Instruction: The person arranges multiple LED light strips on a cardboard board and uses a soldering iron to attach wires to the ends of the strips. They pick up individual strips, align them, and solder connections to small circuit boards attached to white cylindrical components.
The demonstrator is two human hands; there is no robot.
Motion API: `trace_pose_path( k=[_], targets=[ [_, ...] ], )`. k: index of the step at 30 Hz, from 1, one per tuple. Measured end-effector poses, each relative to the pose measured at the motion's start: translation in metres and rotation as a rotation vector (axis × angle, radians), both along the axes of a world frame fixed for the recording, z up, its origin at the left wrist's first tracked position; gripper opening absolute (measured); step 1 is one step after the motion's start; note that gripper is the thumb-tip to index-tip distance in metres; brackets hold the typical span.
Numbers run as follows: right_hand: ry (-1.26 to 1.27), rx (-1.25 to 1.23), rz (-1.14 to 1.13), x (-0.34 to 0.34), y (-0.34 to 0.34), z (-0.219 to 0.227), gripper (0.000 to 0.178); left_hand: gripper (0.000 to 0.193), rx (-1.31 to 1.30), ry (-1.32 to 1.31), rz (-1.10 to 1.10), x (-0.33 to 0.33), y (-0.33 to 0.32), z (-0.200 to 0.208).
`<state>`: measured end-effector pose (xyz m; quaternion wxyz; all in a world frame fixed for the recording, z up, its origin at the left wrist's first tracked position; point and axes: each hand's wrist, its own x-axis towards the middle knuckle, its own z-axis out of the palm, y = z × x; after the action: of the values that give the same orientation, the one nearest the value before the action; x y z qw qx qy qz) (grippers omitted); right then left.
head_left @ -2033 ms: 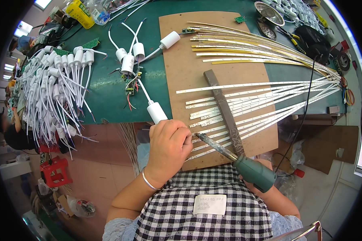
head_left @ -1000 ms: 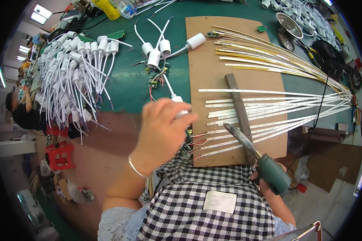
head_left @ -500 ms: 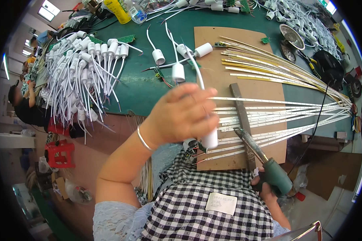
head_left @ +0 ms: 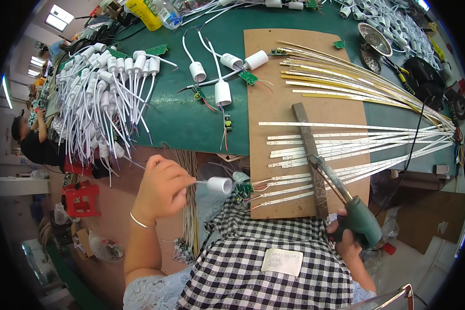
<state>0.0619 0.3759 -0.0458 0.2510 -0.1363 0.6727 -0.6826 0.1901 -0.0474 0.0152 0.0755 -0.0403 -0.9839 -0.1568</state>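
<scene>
My left hand (head_left: 165,188) is closed in a pinch on the white cable of a white cylindrical cap (head_left: 219,186), left of the board and in the air. Close behind that cap are another white cap (head_left: 240,177) and a small green circuit board (head_left: 244,188), with thin wires reaching the nearest LED strips (head_left: 287,196). Whether the held cap joins this circuit board I cannot tell. My right hand (head_left: 345,238) is wrapped round the handle of a green soldering gun (head_left: 364,221). The gun's tip is by the metal bar (head_left: 308,137) that lies across the strips.
The strips rest on a brown board (head_left: 266,108) on the green table (head_left: 165,121). Loose caps (head_left: 222,94) lie beyond, with a large heap of caps (head_left: 101,82) at the left. A metal bowl (head_left: 375,39) and pliers (head_left: 399,72) are at the far right.
My left hand has moved left and nearer, drawing the white cap from over the strip ends to beside the board. The soldering gun has shifted slightly right and nearer.
</scene>
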Motion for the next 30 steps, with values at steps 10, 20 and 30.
trace_pose_path(
  k=[10, 20, 30],
  targets=[
    [0.092, 0.058, 0.001, 0.0, 0.002, 0.001, 0.056, 0.031, -0.071, 0.49, -0.144, -0.169, 0.001, 0.005],
    [0.014, 0.06, -0.066, 0.003, 0.003, 0.005, 0.061, 0.01, -0.277, 0.121, -0.294, -0.238, -0.014, -0.012],
    [0.048, 0.082, -0.041, -0.002, 0.0, 0.009, 0.063, 0.003, -0.256, -0.031, -0.272, -0.233, -0.015, -0.019]
  ],
)
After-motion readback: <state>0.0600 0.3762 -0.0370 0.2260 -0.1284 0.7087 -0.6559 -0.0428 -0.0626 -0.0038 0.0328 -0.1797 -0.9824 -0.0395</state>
